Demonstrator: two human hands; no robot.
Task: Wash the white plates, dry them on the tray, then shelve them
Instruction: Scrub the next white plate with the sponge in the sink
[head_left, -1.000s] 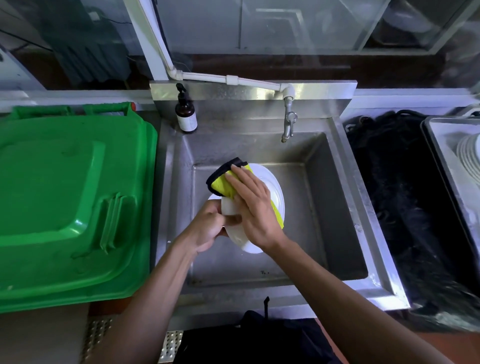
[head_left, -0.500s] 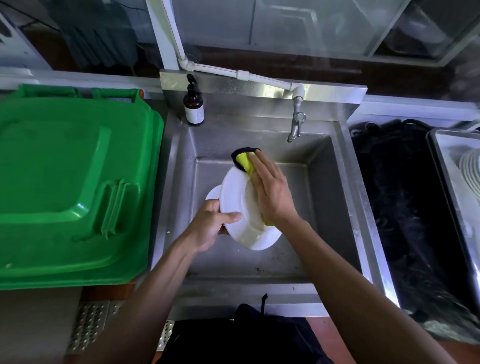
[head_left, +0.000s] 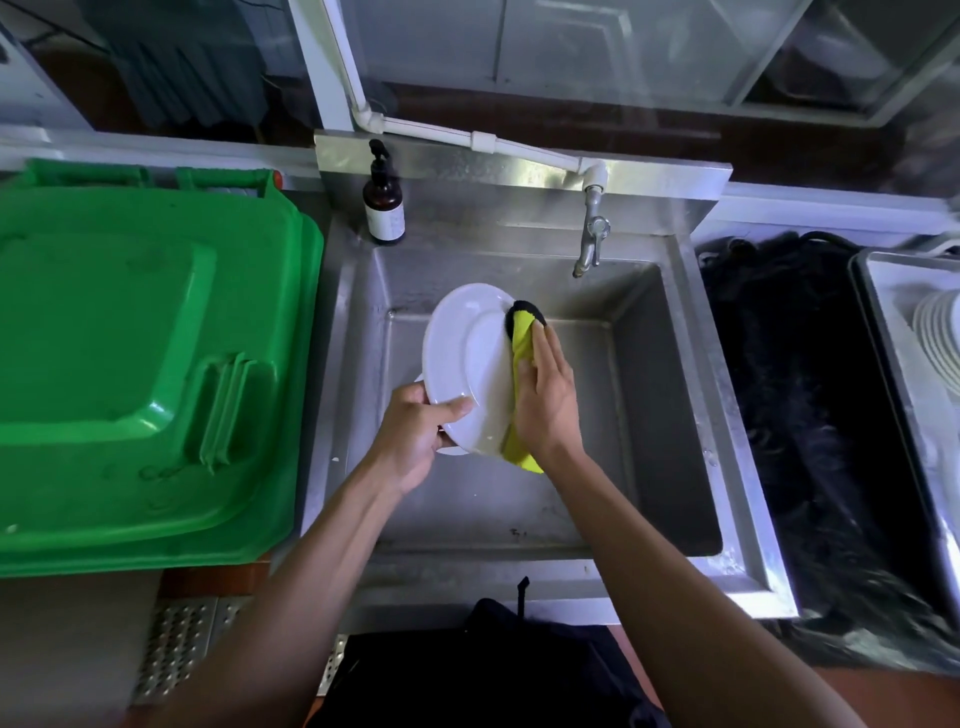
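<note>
Scrubbing is the step in hand. Over the sink (head_left: 649, 395), the left hand (head_left: 415, 439) grips the plate (head_left: 467, 364) at its 7 o'clock rim, thumb on the face, with the plate tilted on edge. The right hand (head_left: 545, 400) presses a yellow cloth (head_left: 522, 338) flat against the 3 o'clock rim, fingers straight. Best, I judge, to turn the plate with the left hand so the cloth covers the whole rim, then the face. More plates (head_left: 940, 338) wait on the tray (head_left: 893, 364) at 3 o'clock.
</note>
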